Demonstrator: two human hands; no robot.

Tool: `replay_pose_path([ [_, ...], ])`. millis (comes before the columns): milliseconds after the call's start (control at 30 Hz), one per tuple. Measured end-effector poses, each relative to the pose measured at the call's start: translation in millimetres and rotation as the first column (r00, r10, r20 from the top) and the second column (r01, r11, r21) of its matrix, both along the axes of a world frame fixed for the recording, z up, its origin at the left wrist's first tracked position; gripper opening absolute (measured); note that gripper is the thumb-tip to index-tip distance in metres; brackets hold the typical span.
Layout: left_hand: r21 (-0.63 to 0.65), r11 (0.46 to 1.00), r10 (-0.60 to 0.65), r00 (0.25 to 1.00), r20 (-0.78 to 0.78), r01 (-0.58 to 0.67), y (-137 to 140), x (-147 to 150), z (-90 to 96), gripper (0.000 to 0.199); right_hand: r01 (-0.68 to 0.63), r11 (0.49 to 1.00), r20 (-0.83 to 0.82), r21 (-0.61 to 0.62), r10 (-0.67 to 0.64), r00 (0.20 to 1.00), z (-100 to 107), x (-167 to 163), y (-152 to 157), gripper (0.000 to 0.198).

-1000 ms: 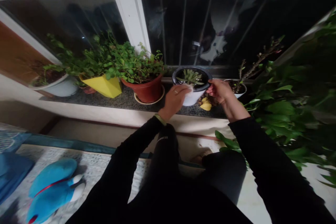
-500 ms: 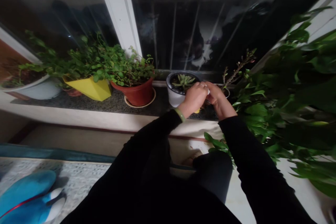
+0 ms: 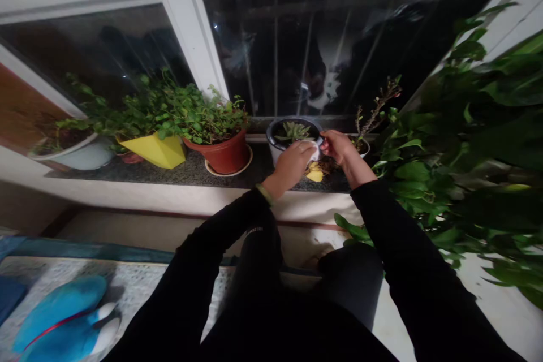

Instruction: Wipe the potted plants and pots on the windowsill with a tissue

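Note:
A white pot with a dark rim (image 3: 275, 150) stands on the windowsill and holds a small rosette succulent (image 3: 294, 131). My left hand (image 3: 291, 165) is closed on a crumpled white wipe (image 3: 314, 151), tissue or cloth, which lies against the pot's front right side. On the pot's right edge, my right hand (image 3: 340, 148) pinches the rim with thumb and fingers. Just below the hands lie a yellow leaf-like piece (image 3: 314, 173) and some dry brown leaves (image 3: 328, 166). The left hand hides part of the pot's front.
To the left along the dark stone sill (image 3: 190, 176) stand a terracotta pot (image 3: 224, 155), a yellow angular pot (image 3: 159, 151) and a pale planter (image 3: 76, 154). A thorny-stemmed plant (image 3: 375, 113) stands right of my hands. Dense leafy foliage (image 3: 424, 181) crowds the right. A blue plush toy (image 3: 63, 311) lies lower left.
My hands have come apart. The left has moved lower and left with the white wipe along the pot's side; the right now holds the rim. The view has shifted slightly.

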State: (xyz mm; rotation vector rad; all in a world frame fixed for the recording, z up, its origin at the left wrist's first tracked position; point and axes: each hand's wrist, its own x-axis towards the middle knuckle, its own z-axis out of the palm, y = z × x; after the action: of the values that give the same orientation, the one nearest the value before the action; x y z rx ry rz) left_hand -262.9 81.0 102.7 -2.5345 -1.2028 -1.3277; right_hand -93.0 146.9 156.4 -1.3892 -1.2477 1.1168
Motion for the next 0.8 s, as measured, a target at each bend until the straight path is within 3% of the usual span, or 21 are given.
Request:
replay_pose_path([
  [133, -0.009, 0.999, 0.037, 0.994, -0.099, -0.038, 12, 32, 15.7, 0.029, 0.039, 0.999, 0.007, -0.016, -0.039, 0.999, 1, -1, 0, 0.039],
  [233, 0.022, 1.0, 0.018, 0.996, -0.091, -0.017, 11, 29, 12.3, 0.03, 0.048, 0.998, 0.023, -0.032, -0.048, 0.999, 3, 0, 0, 0.036],
  [533, 0.161, 0.987, -0.039, 0.988, 0.148, 0.015, -2, -64, -41.8, 0.037, 0.037, 0.997, 0.007, -0.06, -0.037, 0.999, 3, 2, -2, 0.037],
  [667, 0.121, 0.991, 0.034, 0.972, 0.232, -0.064, 21, -98, -43.9, 0.044, 0.032, 0.997, -0.012, -0.065, -0.033, 0.999, 4, 1, -3, 0.035],
  [800, 0.003, 0.992, 0.122, 0.95, 0.287, -0.128, 42, -104, -35.9, 0.047, 0.036, 0.998, -0.033, -0.058, -0.038, 0.999, 4, 0, -4, 0.034],
])
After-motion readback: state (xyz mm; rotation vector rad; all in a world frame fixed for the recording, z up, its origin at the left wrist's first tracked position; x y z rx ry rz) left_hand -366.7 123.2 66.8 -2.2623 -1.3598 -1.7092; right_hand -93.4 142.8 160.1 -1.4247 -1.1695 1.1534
